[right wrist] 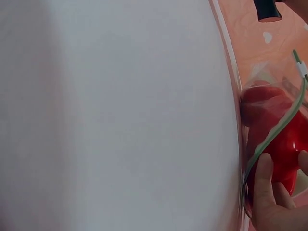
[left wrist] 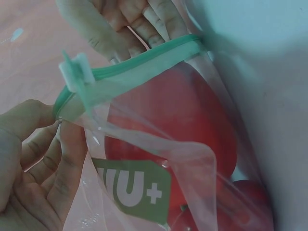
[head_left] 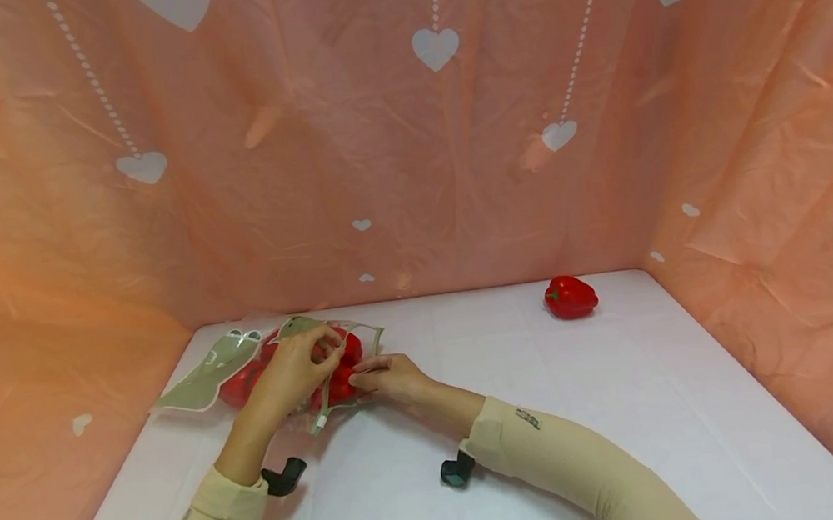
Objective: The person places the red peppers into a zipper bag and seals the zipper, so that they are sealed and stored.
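A clear zip bag (head_left: 209, 376) with green print and a green zip strip (left wrist: 144, 57) lies at the table's back left, several red bell peppers (head_left: 239, 386) inside. My left hand (head_left: 293, 371) pinches the bag's edge near the white slider (left wrist: 77, 72) between thumb and fingers. At the bag's mouth, my right hand (head_left: 401, 381) holds a red bell pepper (right wrist: 291, 144), with fingertips on its side and the thumb opposite. Beyond the green strip in the left wrist view, the right hand's fingers (left wrist: 149, 31) are partly hidden by the bag.
Another red bell pepper (head_left: 571, 297) lies alone near the table's back right edge. A white cloth covers the table (head_left: 549, 389). Orange curtains (head_left: 408, 169) with white hearts stand around its back and sides. Each wrist carries a black camera mount (head_left: 284, 477).
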`<state>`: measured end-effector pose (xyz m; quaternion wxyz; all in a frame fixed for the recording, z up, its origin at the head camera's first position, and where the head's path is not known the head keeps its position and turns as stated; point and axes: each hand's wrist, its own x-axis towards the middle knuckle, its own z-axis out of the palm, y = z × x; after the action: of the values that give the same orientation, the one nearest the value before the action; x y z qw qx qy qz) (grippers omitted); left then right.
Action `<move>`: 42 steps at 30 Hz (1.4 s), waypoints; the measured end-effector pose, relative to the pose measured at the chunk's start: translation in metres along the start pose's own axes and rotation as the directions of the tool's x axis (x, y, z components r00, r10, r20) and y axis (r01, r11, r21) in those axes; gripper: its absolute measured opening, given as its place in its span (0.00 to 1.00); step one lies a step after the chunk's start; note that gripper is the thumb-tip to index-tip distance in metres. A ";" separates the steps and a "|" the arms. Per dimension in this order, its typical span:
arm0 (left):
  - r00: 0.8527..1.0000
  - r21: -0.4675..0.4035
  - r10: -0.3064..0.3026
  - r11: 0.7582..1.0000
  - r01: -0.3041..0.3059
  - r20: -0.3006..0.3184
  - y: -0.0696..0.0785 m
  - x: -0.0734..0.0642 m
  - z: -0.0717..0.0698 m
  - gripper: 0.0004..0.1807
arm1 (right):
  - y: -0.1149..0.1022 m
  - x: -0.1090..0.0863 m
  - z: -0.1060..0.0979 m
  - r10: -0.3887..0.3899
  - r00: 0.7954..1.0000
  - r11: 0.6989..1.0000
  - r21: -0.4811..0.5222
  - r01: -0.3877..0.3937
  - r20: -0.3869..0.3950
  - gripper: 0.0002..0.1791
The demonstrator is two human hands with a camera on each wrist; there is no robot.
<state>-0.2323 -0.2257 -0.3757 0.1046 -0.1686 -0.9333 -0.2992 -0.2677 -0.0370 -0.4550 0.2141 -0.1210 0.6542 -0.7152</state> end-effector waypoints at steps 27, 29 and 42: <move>1.000 -0.016 0.013 1.000 -0.013 -0.006 0.000 0.001 0.001 0.03 | 0.003 0.009 0.017 -0.015 1.000 0.998 -0.063 0.015 -0.006 0.17; 1.000 -0.021 0.007 1.000 -0.007 -0.004 0.000 0.001 0.001 0.03 | 0.003 0.010 0.017 -0.009 1.000 0.998 -0.057 0.009 -0.006 0.16; 1.000 -0.046 -0.019 0.999 0.019 0.002 -0.002 -0.003 -0.001 0.05 | -0.003 0.006 0.000 -0.005 1.000 0.999 -0.040 0.004 -0.014 0.15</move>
<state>-0.2301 -0.2282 -0.3769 0.0969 -0.1621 -0.9279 -0.3215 -0.2732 -0.0395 -0.4532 0.2055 -0.1219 0.6696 -0.7033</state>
